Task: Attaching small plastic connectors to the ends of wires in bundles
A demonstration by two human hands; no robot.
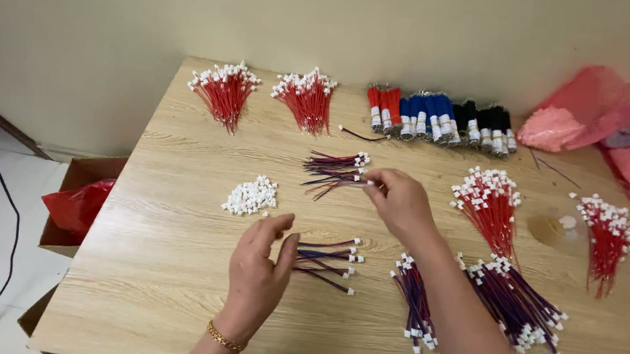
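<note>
Near the middle of the frame the right hand (399, 199) pinches the white plug end of a short wire between thumb and fingertips, at the right edge of a small loose bunch of purple and dark wires (334, 172) that fans out to the left of it. The long axis of that bunch runs roughly left to right across the table (172, 278), plugs toward the hand, bare tails pointing to the left of the frame.

Lower and left of centre, the left hand (259, 270) stands half open, fingers curled and thumb apart, holding nothing firmly that can be seen; its fingertips touch or nearly touch the left ends of a second small bunch of wires (327, 260). That bunch also lies left to right, its white plugs at the far end, away from the hand. A gold bracelet (225, 337) sits on that wrist.

So each hand has its own bunch: the upper one lies just left of the right hand, the lower one just right of the left hand. A heap of loose white plugs (251, 196) rests above the left hand, nearer to it than to the right.
</note>
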